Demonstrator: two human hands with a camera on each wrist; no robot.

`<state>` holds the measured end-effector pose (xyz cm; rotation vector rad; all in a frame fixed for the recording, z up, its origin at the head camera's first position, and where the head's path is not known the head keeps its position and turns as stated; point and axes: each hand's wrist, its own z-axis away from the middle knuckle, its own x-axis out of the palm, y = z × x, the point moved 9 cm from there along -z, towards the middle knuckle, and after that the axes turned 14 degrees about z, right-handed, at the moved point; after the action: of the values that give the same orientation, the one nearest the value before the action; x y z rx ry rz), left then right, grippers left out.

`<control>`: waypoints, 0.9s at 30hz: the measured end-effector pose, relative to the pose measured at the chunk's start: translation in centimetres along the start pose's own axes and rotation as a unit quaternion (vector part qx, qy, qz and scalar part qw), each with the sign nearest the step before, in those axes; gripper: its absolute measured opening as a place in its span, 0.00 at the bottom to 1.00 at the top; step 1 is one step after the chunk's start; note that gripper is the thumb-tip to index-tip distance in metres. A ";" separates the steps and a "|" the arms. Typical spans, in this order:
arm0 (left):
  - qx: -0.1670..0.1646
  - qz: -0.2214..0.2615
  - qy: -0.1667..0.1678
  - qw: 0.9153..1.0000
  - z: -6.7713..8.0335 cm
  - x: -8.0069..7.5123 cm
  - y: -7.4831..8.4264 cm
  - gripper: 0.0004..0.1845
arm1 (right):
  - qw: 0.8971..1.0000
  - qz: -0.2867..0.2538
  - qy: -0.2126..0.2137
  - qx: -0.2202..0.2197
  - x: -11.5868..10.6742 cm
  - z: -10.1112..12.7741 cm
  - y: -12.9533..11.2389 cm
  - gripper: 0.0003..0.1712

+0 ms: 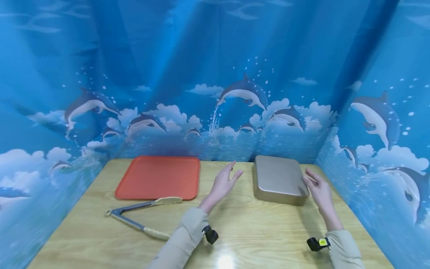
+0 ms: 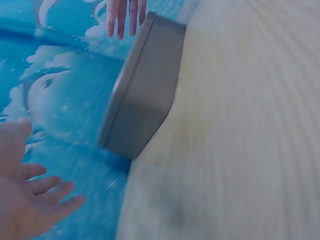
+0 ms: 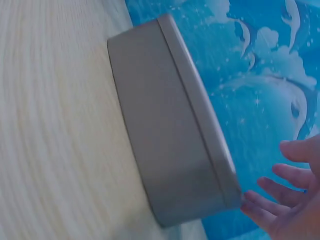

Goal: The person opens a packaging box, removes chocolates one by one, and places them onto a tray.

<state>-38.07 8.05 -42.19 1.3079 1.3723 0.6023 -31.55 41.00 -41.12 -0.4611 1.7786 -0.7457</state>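
Right now the tin box [image 1: 279, 179] sits between both hands, long side running near to far. Right hand [image 1: 318, 190] almost touches its right edge; left hand [image 1: 223, 184] is further off. Fingers spread, holding nothing.

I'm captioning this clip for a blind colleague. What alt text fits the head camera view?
Two open hands reach toward a gold-coloured metal tin on a wooden table: the left hand hovers to its left, the right hand is at its right edge. Farther left lie an orange tray and tongs, before a blue dolphin-print curtain.
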 end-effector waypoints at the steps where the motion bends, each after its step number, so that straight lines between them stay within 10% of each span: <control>1: 0.001 0.010 0.000 1.000 -0.1 0.7 -0.1 0.34 | 1.000 -0.009 -0.010 0.008 0.1 0.0 0.4 0.34; 12: -0.008 0.072 -0.033 0.997 -0.8 6.7 -0.6 0.28 | 0.994 0.004 -0.096 0.059 1.9 0.0 3.4 0.33; 27: -0.012 0.047 -0.026 0.998 -0.8 7.6 -0.2 0.22 | 0.994 -0.019 -0.083 0.074 2.1 0.3 3.2 0.31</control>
<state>-37.35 15.21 -44.78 1.3659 1.2638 0.6413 -31.82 41.93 -44.81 -0.4459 1.5509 -0.8362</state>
